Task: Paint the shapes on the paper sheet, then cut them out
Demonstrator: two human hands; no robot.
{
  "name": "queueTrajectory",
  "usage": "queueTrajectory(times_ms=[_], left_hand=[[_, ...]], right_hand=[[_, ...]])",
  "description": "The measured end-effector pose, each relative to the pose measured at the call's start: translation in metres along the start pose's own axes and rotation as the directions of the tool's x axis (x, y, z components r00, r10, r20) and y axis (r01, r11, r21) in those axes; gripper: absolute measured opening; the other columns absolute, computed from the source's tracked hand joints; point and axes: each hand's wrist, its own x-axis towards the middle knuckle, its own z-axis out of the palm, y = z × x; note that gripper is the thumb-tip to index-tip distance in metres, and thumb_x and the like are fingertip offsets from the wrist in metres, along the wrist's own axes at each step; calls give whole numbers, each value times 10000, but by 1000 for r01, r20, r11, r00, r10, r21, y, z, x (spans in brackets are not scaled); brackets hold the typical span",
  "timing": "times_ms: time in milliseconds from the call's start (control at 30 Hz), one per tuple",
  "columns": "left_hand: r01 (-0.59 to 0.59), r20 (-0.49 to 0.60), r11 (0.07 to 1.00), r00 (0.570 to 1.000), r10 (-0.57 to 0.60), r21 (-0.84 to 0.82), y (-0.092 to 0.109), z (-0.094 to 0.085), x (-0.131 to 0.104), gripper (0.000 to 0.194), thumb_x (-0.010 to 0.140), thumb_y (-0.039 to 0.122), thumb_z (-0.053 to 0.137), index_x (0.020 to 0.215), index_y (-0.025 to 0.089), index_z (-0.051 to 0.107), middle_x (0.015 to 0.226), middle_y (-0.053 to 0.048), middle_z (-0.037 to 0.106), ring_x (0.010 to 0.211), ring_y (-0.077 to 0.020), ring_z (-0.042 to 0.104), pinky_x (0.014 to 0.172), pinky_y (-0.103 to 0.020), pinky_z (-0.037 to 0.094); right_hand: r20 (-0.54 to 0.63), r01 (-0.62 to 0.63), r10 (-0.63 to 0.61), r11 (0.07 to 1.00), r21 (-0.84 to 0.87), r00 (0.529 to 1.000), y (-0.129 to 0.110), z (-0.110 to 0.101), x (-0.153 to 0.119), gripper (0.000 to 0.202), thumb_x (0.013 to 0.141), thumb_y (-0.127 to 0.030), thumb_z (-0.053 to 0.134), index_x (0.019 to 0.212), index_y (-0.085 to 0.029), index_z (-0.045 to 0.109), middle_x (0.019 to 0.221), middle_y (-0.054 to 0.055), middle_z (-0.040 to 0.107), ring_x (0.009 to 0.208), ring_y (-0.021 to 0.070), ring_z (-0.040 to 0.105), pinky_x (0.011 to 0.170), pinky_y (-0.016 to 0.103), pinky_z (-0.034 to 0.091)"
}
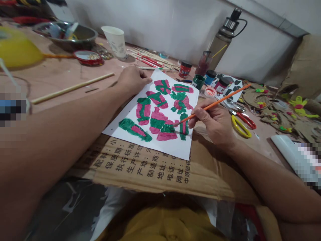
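Note:
A white sheet [173, 149] with pink and green painted patches lies on a cardboard piece [150, 167] printed with black characters. My right hand [213, 124] grips an orange paintbrush [225, 97], its tip touching the painting near a green and pink patch at the lower right. At the sheet's upper left corner, my left hand [131, 80] has its fingers pressed together on the paper edge. Just beyond the sheet stand an open green paint jar [198, 81] and an open pale pink paint pot [210, 91].
Behind are a paper cup [115, 42], a metal bowl [75, 36], a red paint jar [185, 69] and a tall bottle [220, 43]. Scissors [243, 124] and cardboard crafts [260, 100] lie at right. A wooden stick [75, 87] lies beyond my left forearm.

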Motion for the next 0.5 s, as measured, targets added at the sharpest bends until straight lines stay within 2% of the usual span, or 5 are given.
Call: queueTrajectory(times_ms=[167,333,500], left_hand=[[-4,6,1000,1000,4,3,-2,0,1,206,926,340,769,1002,171,859,1041,-111,824,1026,-266,683,983,-331,495],[-7,-6,1000,1000,7,-2,-3,1,2,208,906,336,769,990,169,862,1040,-123,815,1022,-280,698,1011,-364,501],[-6,-4,1000,1000,6,-13,-3,2,2,188,919,347,771,967,180,845,1043,-104,823,1012,-260,690,953,-328,498]], right_hand=[[38,-47,45,997,56,998,6,5,0,469,930,-690,834,926,-249,673,716,-14,782,631,173,779,604,304,670],[49,-95,92,994,49,995,6,1,1,483,908,-690,855,905,-237,688,703,-7,781,642,179,783,608,302,673],[14,-61,61,998,-3,998,1,-5,2,503,903,-715,846,857,-242,681,644,-29,753,568,158,742,539,270,621]])
